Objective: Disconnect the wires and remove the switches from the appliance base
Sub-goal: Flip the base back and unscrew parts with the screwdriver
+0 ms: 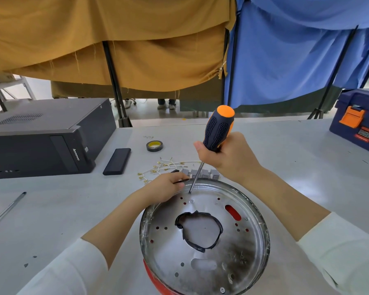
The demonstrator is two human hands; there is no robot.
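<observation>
Two hands work at the far rim of the base (202, 237), a round shiny metal pan lying at the near middle of the grey desk (285, 150), dotted with small holes, with a red slot toward the right, a pale oblong slot nearer the person and a ragged central opening edged in black tape. Dark smudging covers its near right part, and a red body shows under its near left edge, cut off by the frame. The right hand (228, 158) has its fingers curled round the black-and-orange handle of a screwdriver (218, 128), whose shaft slants down so the tip meets the pan near its far edge. The left hand (168, 185) rests on the far left rim, fingers bent around a small dark object that it mostly hides; what that object is cannot be told. Just beyond the rim lie grey switches (205, 173) in a row, partly behind the shaft and hand, and left of them a loose tangle of white wires (168, 166) with brass terminals. Farther back sit a tape roll (154, 146), a flat black case (117, 161) and a computer (41, 141); a blue toolbox (358, 122) is cut off at right, a rod (6, 211) at left.
</observation>
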